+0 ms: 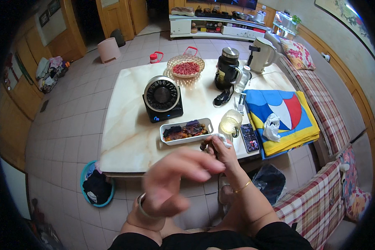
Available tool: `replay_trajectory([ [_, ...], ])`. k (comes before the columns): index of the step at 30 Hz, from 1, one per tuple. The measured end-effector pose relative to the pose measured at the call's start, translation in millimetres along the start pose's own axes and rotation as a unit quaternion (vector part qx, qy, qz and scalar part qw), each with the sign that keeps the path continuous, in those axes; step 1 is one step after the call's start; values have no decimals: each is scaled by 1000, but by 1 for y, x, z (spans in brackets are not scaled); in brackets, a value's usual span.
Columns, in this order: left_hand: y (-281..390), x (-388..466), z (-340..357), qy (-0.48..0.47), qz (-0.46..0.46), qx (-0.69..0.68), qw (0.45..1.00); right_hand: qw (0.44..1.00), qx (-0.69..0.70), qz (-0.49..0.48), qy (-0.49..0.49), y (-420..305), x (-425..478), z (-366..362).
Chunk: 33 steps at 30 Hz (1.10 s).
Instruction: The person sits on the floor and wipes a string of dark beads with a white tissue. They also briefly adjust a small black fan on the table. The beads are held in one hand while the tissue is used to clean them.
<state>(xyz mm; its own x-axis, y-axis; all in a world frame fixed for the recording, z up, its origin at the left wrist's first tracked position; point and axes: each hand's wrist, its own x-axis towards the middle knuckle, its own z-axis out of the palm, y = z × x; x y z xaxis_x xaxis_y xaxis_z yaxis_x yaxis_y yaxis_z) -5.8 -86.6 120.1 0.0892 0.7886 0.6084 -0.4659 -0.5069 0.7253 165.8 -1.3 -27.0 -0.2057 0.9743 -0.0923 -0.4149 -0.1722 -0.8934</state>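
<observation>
My right hand (pixel 225 153) is closed around a string of dark brown beads (pixel 203 145) and a crumpled white tissue (pixel 224 140), just past the table's near edge. Nearer to the camera, my left hand (pixel 178 179) is blurred, its fingers curved and apart, with nothing seen in it. It covers part of the table edge. Beyond both hands, a white plastic tray (pixel 187 140) holds sunglasses (pixel 193 126) and several strings of beads (pixel 187 134). A glass mug (pixel 229 123) and a lit smartphone (pixel 250 137) lie close to my right hand.
On the marble-topped table (pixel 128 147) stand a black desk fan (pixel 162 97), a basket of red kernels (pixel 186 67), a black thermos (pixel 226 68), a clear bottle (pixel 244 78) and a white kettle (pixel 261 56). A folded colourful cloth (pixel 278 122) overhangs the right edge. A laundry basin (pixel 97 187) sits on the floor.
</observation>
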Motion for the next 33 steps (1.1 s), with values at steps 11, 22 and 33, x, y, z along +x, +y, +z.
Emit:
replay_trajectory([
  [11,56,-36,12,-114,312,-209,920,1000,7,16,19,10,1,2],
  [22,53,-48,7,-96,260,-315,908,998,-45,35,21,22,1,13],
  [33,47,-54,12,-52,350,-217,910,999,-25,34,16,21,0,14],
])
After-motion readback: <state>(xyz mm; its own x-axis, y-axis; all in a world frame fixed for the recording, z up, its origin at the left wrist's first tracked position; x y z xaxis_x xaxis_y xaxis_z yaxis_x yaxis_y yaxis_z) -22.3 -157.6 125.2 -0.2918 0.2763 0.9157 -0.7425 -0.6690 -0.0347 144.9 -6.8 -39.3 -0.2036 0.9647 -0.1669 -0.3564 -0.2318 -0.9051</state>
